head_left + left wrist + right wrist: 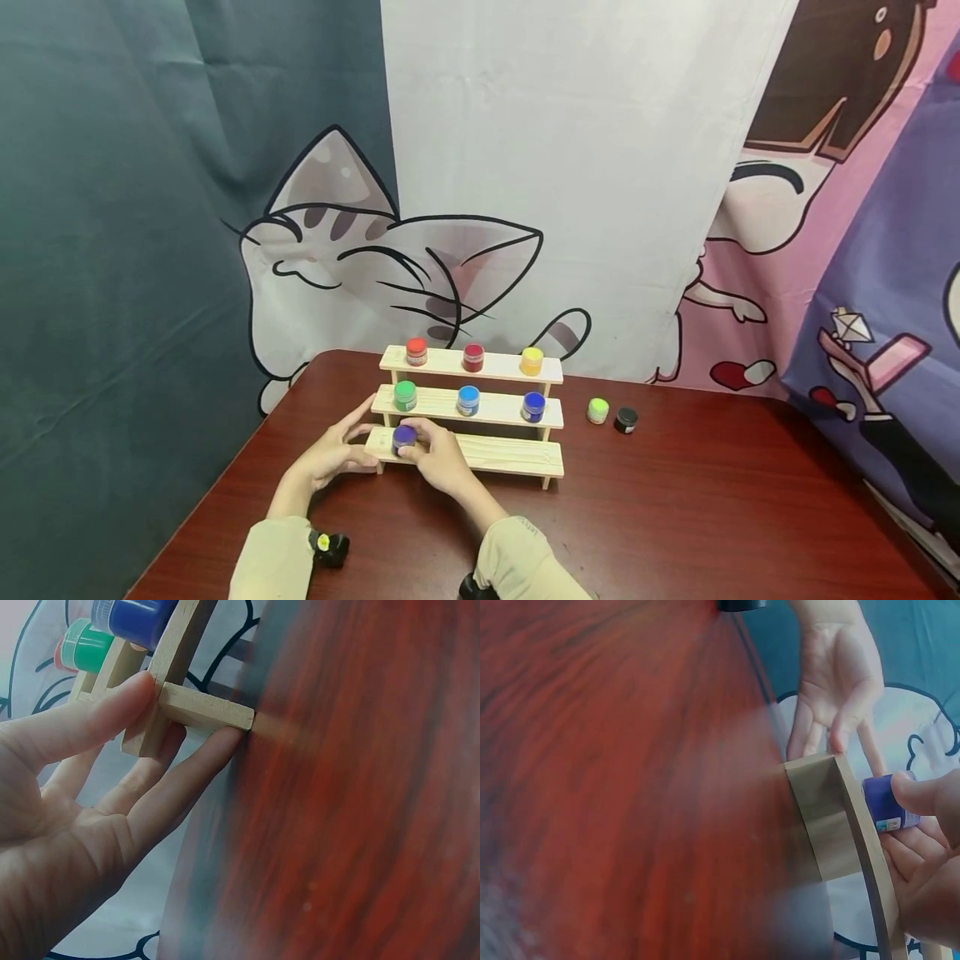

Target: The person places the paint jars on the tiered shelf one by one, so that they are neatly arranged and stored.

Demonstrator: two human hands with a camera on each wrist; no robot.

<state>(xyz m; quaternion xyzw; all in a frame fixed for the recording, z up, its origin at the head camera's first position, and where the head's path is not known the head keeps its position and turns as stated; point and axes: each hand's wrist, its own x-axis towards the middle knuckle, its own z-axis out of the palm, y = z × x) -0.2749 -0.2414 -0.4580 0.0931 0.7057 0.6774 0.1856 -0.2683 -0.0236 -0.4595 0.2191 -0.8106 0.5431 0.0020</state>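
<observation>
In the head view, my right hand pinches a purple paint jar between thumb and fingers, at the left end of the bottom board of a three-step wooden display stand. The right wrist view shows the same jar against that board, the thumb on its lid end. My left hand holds the left end of the bottom board; in the left wrist view its thumb lies on the board's end and a fingertip touches the short leg.
Green, light blue and dark blue jars stand on the middle step. Red, dark red and yellow jars stand on the top. Lime and black jars sit on the table, right of the stand.
</observation>
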